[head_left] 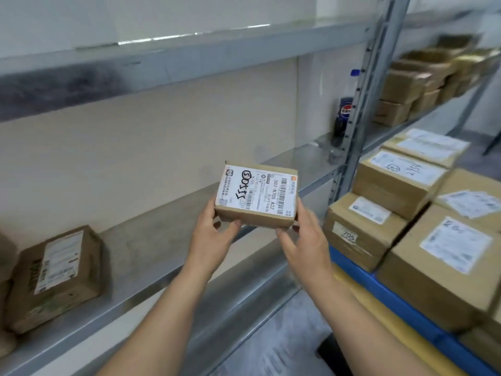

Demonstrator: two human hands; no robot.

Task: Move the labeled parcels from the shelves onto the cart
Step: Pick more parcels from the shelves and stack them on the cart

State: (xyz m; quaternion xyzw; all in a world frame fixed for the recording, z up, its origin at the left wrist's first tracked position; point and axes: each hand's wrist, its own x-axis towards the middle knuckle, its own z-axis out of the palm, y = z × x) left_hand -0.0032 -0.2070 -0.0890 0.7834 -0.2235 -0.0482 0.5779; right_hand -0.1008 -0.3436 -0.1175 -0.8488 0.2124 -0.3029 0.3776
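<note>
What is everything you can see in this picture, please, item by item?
Held parcel: one, brown with white label, between both hands, before the shelves.
Shelf parcel: one, brown, labelled, on the shelf at left.
Cart parcels: at least five, brown with white labels, stacked at right.
Cart: one, blue edge showing, lower right.
Bottle: one, dark with blue cap, behind the shelf upright.
Far parcels: several, brown, blurred, upper right shelf.
Shelves: several levels, grey metal, ahead.
Left hand: one, grips parcel's left end.
Right hand: one, grips its right end.
</note>
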